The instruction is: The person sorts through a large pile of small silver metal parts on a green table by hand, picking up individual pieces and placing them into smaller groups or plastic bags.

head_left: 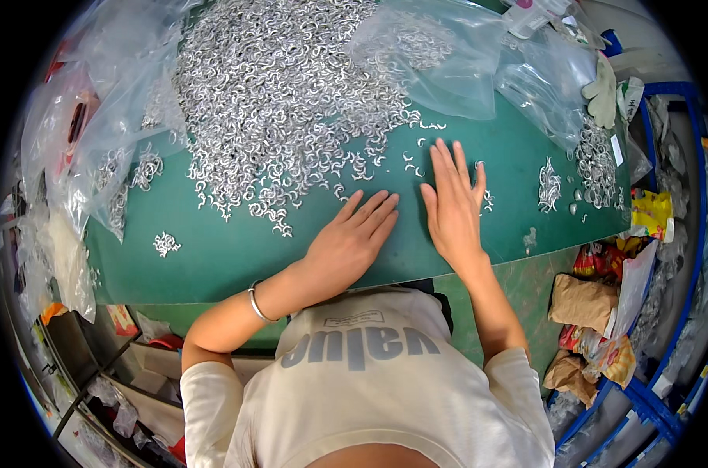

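Observation:
A large heap of small silver crescent-shaped metal pieces point(268, 86) covers the far middle of the green table point(416, 257). My left hand point(350, 242) lies flat near the heap's front edge, its fingers stretched out and close together. To its right, my right hand point(454, 207) rests palm down with spread fingers, pointing away from me. Several loose pieces point(488, 201) lie just right of that hand, and a few others are scattered beyond its fingertips. Neither hand visibly holds anything; what may lie under the palms is hidden.
Clear plastic bags point(447, 62) lie at the back and along the left side. Small piles point(166, 244) sit at the left front, with more point(549, 187) at the right. A white glove point(602, 92) lies far right. Blue racks point(674, 343) with packages stand right of the table.

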The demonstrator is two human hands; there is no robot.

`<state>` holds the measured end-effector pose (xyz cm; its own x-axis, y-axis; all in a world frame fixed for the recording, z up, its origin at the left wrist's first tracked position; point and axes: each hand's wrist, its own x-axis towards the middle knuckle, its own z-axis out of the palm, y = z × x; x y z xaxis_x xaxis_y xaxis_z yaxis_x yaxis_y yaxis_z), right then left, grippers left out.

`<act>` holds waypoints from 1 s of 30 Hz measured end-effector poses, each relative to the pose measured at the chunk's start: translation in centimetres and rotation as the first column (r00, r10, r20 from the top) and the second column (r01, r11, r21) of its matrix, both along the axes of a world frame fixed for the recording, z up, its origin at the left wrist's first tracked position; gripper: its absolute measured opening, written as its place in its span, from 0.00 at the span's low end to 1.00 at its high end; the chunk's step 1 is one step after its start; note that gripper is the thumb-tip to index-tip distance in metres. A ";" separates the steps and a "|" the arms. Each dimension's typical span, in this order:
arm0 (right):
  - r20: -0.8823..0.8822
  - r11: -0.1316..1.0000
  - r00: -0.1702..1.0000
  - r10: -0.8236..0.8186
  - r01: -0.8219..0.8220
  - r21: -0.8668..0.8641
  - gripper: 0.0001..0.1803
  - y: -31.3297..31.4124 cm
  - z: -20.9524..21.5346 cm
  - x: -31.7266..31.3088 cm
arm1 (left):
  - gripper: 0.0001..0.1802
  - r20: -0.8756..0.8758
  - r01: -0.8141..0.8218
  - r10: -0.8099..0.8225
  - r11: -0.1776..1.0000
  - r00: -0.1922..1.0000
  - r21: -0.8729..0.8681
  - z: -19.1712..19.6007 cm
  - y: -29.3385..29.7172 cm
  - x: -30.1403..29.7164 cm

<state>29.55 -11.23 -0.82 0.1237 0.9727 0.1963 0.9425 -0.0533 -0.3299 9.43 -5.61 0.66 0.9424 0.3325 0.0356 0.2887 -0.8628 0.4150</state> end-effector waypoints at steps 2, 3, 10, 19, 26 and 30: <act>0.002 0.998 0.999 0.046 -0.046 -0.051 0.28 -0.3 -0.6 -0.7 | 0.28 -0.007 0.010 -0.010 1.000 1.000 0.000 -0.1 0.1 0.3; 0.001 0.995 0.998 0.068 -0.067 -0.077 0.28 -0.5 -0.8 -1.2 | 0.29 -0.009 0.011 -0.011 1.000 1.000 -0.002 -0.3 0.2 0.2; -0.147 0.987 0.978 -0.146 0.154 0.050 0.21 -3.8 0.7 1.0 | 0.32 -0.023 0.000 -0.001 0.999 1.000 -0.036 0.1 0.6 -0.2; 0.046 0.978 0.998 -0.053 0.061 -0.199 0.31 -5.3 1.4 -1.4 | 0.34 0.007 -0.034 0.034 0.997 0.999 -0.063 0.6 0.6 -0.4; 0.162 0.967 0.985 -0.054 0.093 -0.239 0.35 -5.9 0.1 0.4 | 0.32 0.002 -0.061 0.062 0.997 0.998 -0.056 0.5 0.2 -0.9; 0.067 0.981 0.994 -0.088 0.099 -0.166 0.32 -6.9 0.3 1.0 | 0.28 0.007 -0.083 0.083 0.996 0.996 -0.039 -0.1 0.3 -1.3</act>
